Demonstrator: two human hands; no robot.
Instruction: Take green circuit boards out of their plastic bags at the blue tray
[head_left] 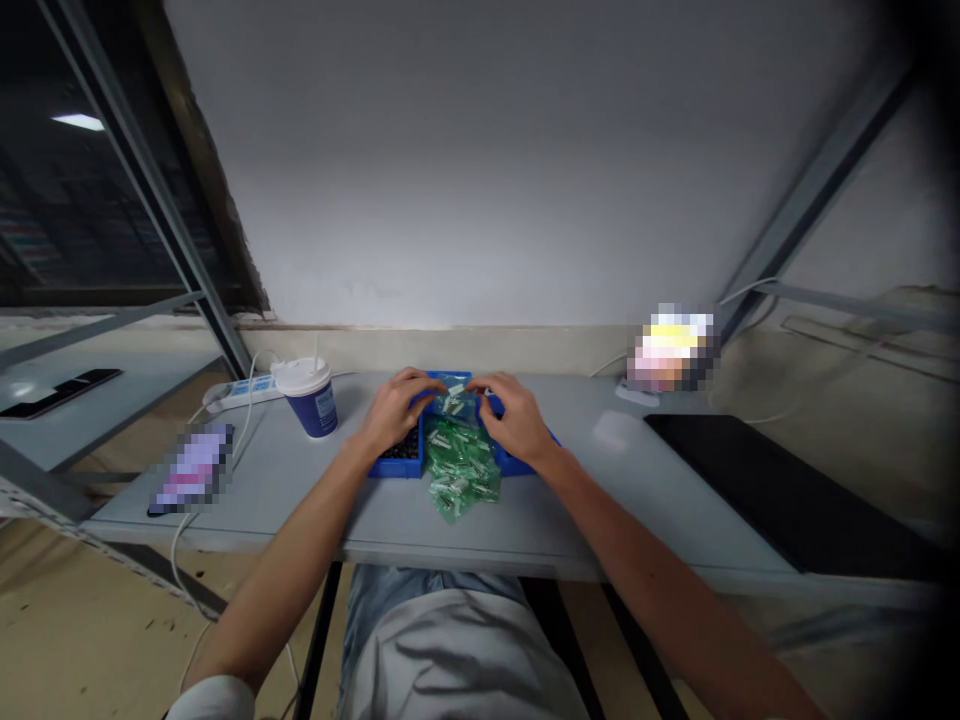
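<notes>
Between my two hands a small clear plastic bag (454, 393) with pale pieces inside is held up by its upper sides. My left hand (397, 408) pinches its left edge with thumb and fingertips. On the other side, the fingers of my right hand (514, 412) are closed on its right edge. Just below lies a heap of small green-tinted bags (461, 465) with white and silvery pieces in them. Under my left hand stands a blue bin (397, 467) of small dark parts. A second blue bin (514, 464) is mostly covered by my right hand.
A lidded blue and white cup (311, 400) stands left, by a white power strip (244, 392). A phone (193, 468) with a cable lies near the left end. At right are a lit, blurred-out screen (670, 350) and a large black mat (780, 490). Metal posts flank the grey table (592, 520).
</notes>
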